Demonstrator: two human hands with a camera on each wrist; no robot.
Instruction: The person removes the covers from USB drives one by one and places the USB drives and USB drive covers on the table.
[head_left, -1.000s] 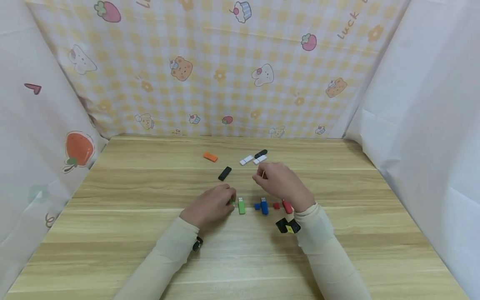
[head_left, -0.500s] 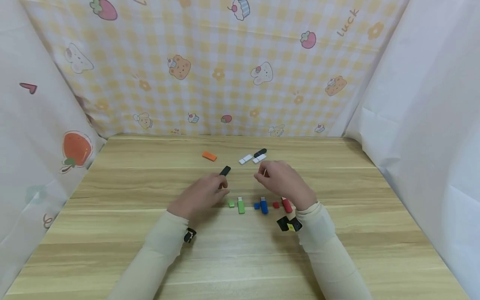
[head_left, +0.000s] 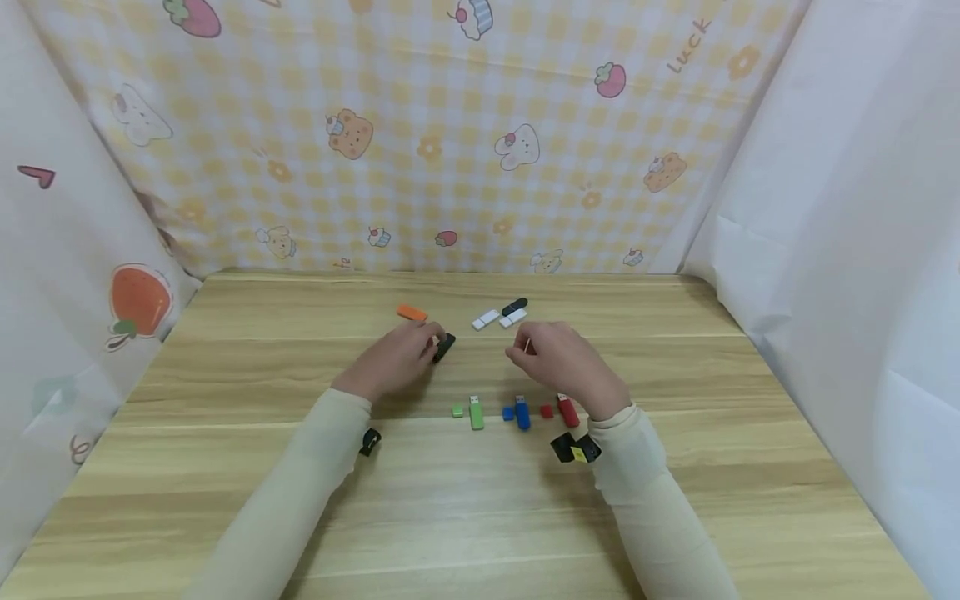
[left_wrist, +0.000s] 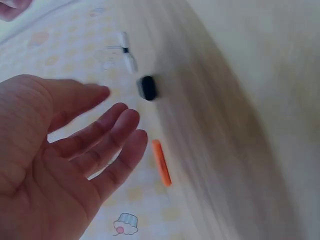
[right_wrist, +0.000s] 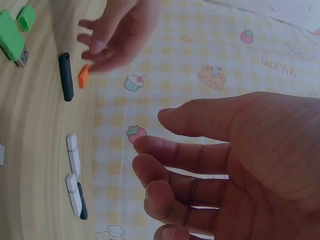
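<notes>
My left hand [head_left: 393, 360] is over the table beside a black USB stick [head_left: 446, 346]. Its thumb and fingers are apart and hold nothing, as the left wrist view shows. Just beyond it lies an orange USB stick [head_left: 410, 312]. To the right, my right hand [head_left: 561, 363] hovers with loosely bent fingers and nothing between them. Nearer me, a row of uncapped USB sticks lies on the wood: green [head_left: 476, 414], blue [head_left: 522, 414] and red [head_left: 568, 412]. To the left of each sits its cap: green cap [head_left: 457, 412], blue cap [head_left: 508, 413], red cap [head_left: 547, 412].
Farther back on the wooden table [head_left: 480, 517] lie two white USB sticks, one at the left [head_left: 485, 320] and one at the right [head_left: 513, 318]. The right one lies against a dark stick [head_left: 515, 307]. A patterned cloth [head_left: 435, 192] hangs behind the table.
My left hand has let go of the green cap, leaving it beside the green stick, and has moved away from me to the black USB stick. My right hand stays almost still.
</notes>
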